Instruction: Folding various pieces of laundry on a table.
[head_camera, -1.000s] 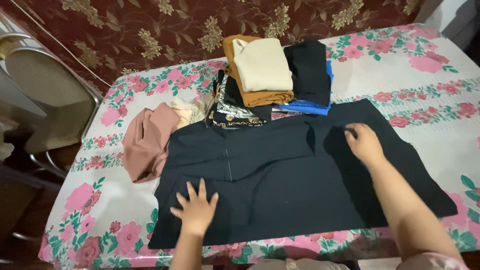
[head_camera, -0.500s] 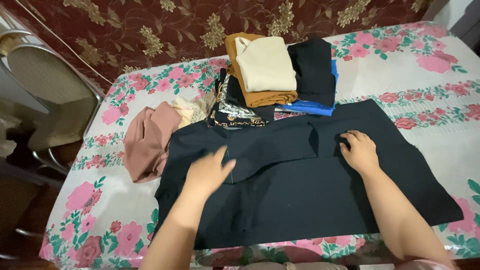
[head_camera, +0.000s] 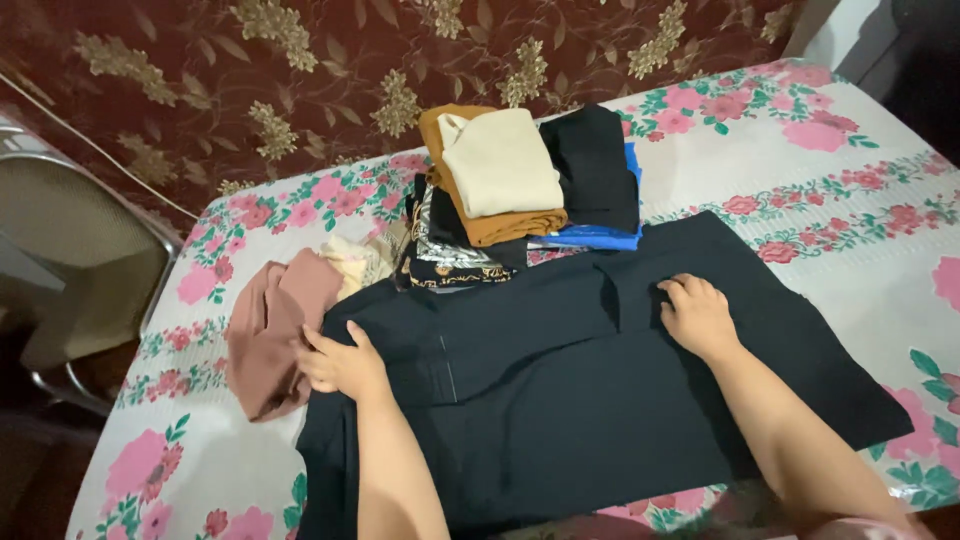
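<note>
1. A dark garment (head_camera: 600, 390) lies spread flat on the floral tablecloth (head_camera: 860, 180).
2. The left hand (head_camera: 340, 362) presses on the garment's left edge, fingers curled at the hem.
3. The right hand (head_camera: 697, 315) rests palm down on the garment's upper right part.
4. A pink cloth (head_camera: 268, 335) lies crumpled just left of the garment, touching it.
5. A stack of folded clothes (head_camera: 520, 185) sits beyond the garment, a cream piece (head_camera: 500, 162) on top.
</note>
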